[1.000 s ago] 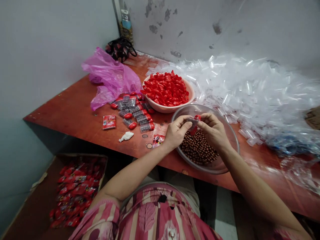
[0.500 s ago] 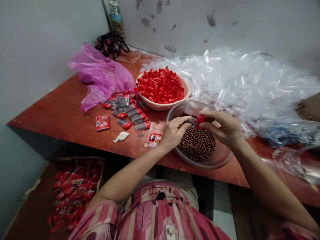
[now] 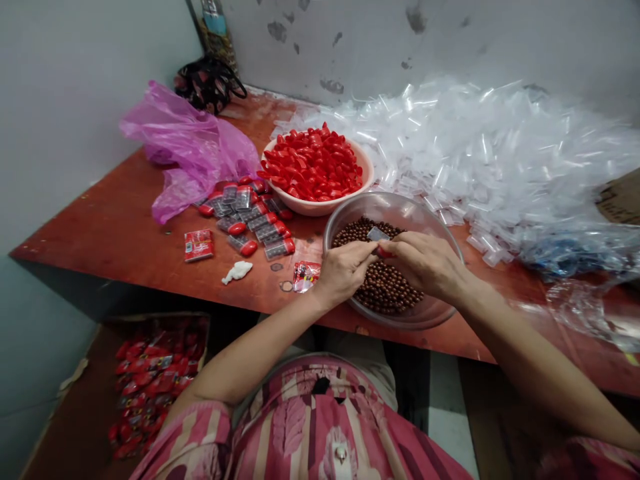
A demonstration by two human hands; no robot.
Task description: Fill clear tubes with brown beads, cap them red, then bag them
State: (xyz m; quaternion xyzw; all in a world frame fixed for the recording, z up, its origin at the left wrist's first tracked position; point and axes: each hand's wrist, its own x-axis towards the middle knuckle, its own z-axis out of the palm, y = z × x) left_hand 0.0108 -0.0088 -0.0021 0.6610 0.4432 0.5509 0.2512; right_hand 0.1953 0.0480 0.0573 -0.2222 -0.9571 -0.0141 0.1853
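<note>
Over a translucent bowl point(image 3: 445, 303) of brown beads point(image 3: 390, 290), my two hands meet with their fingertips close together. My left hand point(image 3: 345, 270) is closed in a pinch at a small clear plastic container point(image 3: 379, 234), whose end sticks up beyond the fingers. My right hand point(image 3: 425, 263) is closed on a red cap point(image 3: 384, 252) at the near end of that container. Fingers hide most of the cap, so how far it sits on the container cannot be seen.
A pink bowl point(image 3: 313, 208) heaped with red caps stands behind. Left of it lie several filled containers point(image 3: 257, 217) and a purple plastic bag point(image 3: 195, 147). Clear empty containers point(image 3: 475, 153) are piled at the right. A box of red packs point(image 3: 155, 373) sits below the table.
My hands have come closer together and turned, so the container now points away from me and the red cap is mostly covered by fingers. The view has shifted slightly.
</note>
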